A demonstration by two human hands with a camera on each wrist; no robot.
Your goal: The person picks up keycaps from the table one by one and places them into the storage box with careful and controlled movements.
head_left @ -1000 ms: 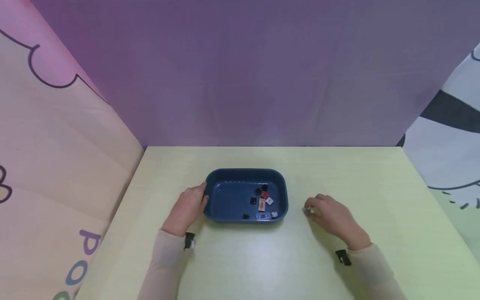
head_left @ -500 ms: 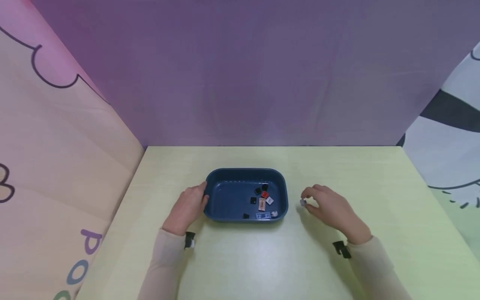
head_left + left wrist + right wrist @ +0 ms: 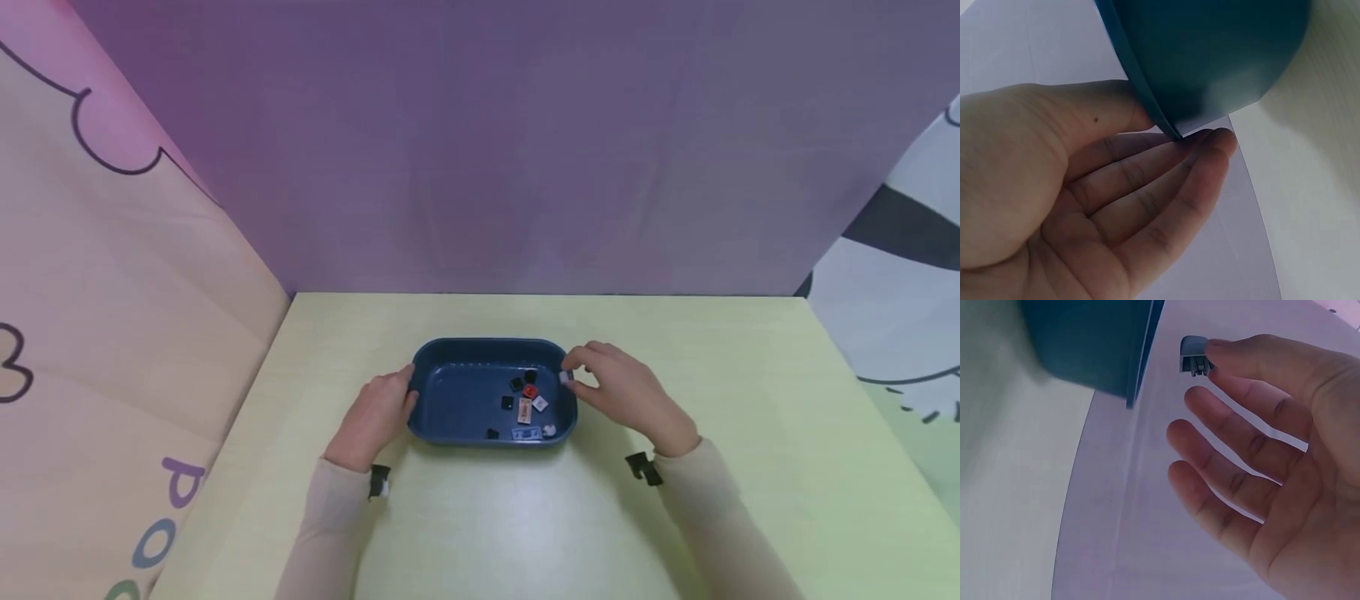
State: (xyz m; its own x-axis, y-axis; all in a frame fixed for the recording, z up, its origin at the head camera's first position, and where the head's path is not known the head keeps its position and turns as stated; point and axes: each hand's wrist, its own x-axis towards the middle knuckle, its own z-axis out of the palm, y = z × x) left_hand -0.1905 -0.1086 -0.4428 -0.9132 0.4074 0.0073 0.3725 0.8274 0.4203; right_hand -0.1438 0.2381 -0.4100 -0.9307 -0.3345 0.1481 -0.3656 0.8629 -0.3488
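A dark blue rectangular tray (image 3: 457,404) stands on the table in the head view. My left hand (image 3: 372,421) holds its left rim; in the left wrist view the thumb (image 3: 1110,103) lies on one side of the rim, the fingers curled on the other. At the tray's right rim, my right hand (image 3: 626,396) pinches a small pale keycap (image 3: 1194,355) between thumb and forefinger, its hollow underside showing in the right wrist view. Inside the tray, mostly on the right, lie several black keycaps (image 3: 507,402), a red one (image 3: 530,391) and a white one (image 3: 540,403).
An orange printed strip (image 3: 524,411), a blue printed strip (image 3: 527,433) and a small white piece (image 3: 549,431) also lie in the tray. Pale yellow table (image 3: 480,517) surrounds it. A purple backdrop (image 3: 480,167) rises behind, with printed sheets at both sides.
My right hand has lifted the keycap off the table right of the tray and carried it left and away from me to the tray's right rim. The left hand has stayed on the tray.
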